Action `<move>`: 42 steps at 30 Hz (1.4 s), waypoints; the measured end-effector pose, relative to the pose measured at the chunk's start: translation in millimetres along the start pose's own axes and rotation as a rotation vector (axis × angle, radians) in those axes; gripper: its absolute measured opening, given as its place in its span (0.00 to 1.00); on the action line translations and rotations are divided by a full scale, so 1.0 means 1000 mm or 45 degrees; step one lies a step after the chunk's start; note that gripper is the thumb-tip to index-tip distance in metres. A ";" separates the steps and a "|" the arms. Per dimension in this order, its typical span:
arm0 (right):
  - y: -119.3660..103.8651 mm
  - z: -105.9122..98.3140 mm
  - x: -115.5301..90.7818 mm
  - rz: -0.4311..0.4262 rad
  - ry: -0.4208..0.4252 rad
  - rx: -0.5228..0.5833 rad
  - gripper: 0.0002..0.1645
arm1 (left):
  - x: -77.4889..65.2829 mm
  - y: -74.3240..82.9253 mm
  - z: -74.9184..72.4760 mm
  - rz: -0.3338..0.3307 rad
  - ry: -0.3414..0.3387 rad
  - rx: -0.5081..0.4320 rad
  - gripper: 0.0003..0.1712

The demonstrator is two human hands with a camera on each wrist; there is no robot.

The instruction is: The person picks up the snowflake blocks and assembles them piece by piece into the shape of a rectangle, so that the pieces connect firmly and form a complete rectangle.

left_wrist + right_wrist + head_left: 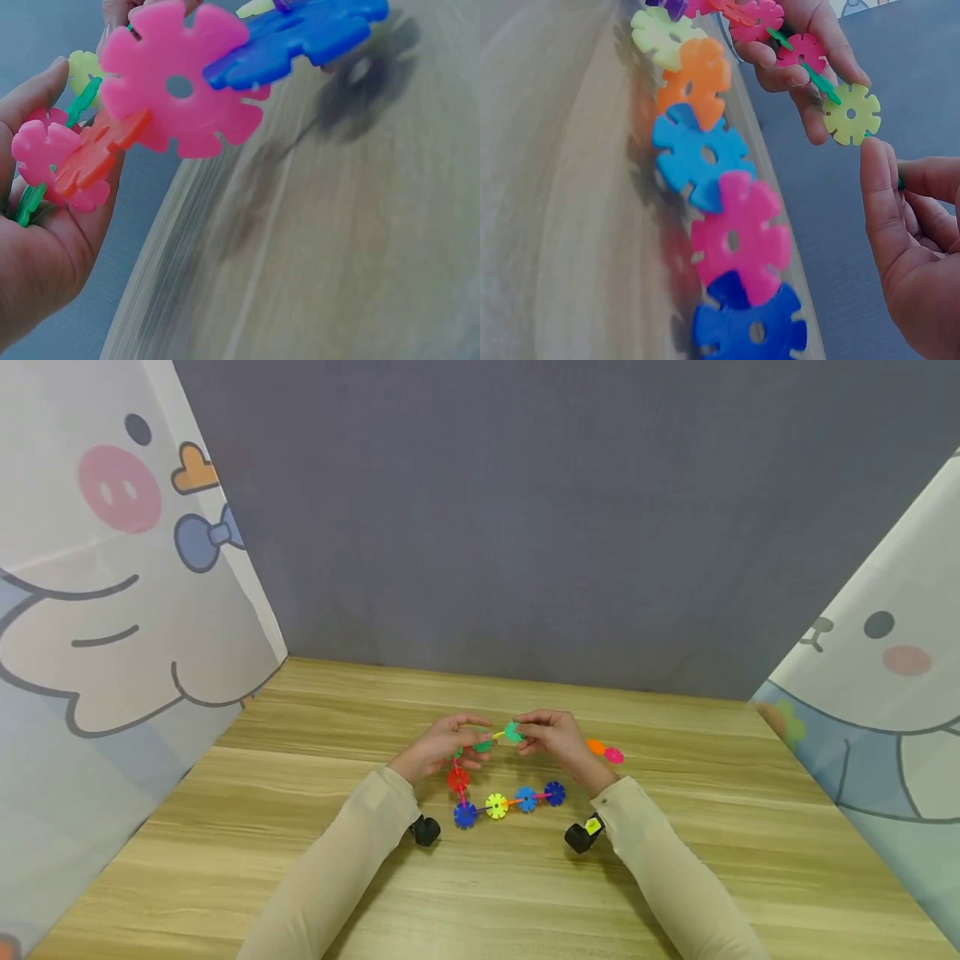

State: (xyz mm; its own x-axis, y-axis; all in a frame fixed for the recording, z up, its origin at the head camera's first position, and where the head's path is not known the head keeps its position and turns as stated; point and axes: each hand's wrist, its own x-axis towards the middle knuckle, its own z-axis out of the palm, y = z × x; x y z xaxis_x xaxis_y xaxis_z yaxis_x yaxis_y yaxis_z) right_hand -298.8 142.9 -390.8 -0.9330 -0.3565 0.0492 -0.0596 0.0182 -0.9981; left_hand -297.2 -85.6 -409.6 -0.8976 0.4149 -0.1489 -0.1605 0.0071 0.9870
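A chain of notched plastic snowflake discs, slotted into one another, curves round on the table; its blue disc lies at the near left corner. My left hand holds the raised far end, where pink discs and green ones cross the palm. At that hand's fingertips is a yellow disc, seen face-on in the right wrist view. My right hand pinches a green disc beside the yellow one. In the right wrist view the right fingers mostly hide this green disc.
Loose orange and pink discs lie right of my right hand. The chain's near row ends in a dark blue disc. Black wrist cameras hang under both wrists. A grey panel rises behind the wooden table, with printed cloth at both sides.
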 end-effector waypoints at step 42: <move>-0.005 0.005 0.006 0.029 -0.047 -0.224 0.17 | -0.004 -0.001 0.003 -0.043 0.055 0.138 0.26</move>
State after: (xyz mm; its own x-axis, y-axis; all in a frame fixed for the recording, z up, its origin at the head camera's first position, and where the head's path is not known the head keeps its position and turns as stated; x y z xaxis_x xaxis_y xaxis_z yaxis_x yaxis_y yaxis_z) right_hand -301.8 135.7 -386.1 -0.9215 -0.3877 0.0218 -0.1025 0.1886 -0.9767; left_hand -292.5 -84.8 -409.9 -0.9097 0.3732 -0.1820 -0.1474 0.1195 0.9818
